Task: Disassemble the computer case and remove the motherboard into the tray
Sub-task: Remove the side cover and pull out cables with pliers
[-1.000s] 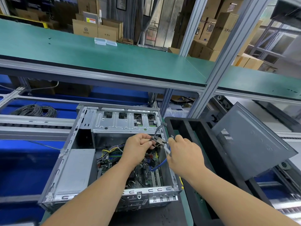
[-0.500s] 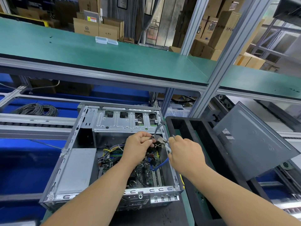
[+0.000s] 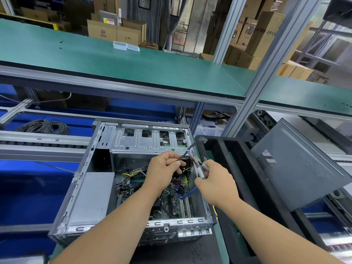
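An open grey computer case (image 3: 82,189) lies on its side in front of me. Its green motherboard (image 3: 171,201) shows inside, partly hidden by my arms and by wires. My left hand (image 3: 162,170) pinches a thin black cable bundle (image 3: 185,153) above the case's right side. My right hand (image 3: 215,180) grips a small pair of cutters (image 3: 198,164) with its jaws close to that bundle. A blue cable (image 3: 187,194) hangs below my right hand. The black tray (image 3: 228,159) stands just right of the case.
The removed dark side panel (image 3: 297,164) leans across the tray's right side. A power supply box (image 3: 91,195) fills the case's left part. A coil of black wire (image 3: 43,126) lies at the far left. A green shelf (image 3: 114,61) overhangs the bench, held by aluminium posts (image 3: 245,103).
Both hands stay at the cable bundle over the case's right edge. My right hand has drawn slightly right and down with the cutters, and a white tie loop now shows between the hands.
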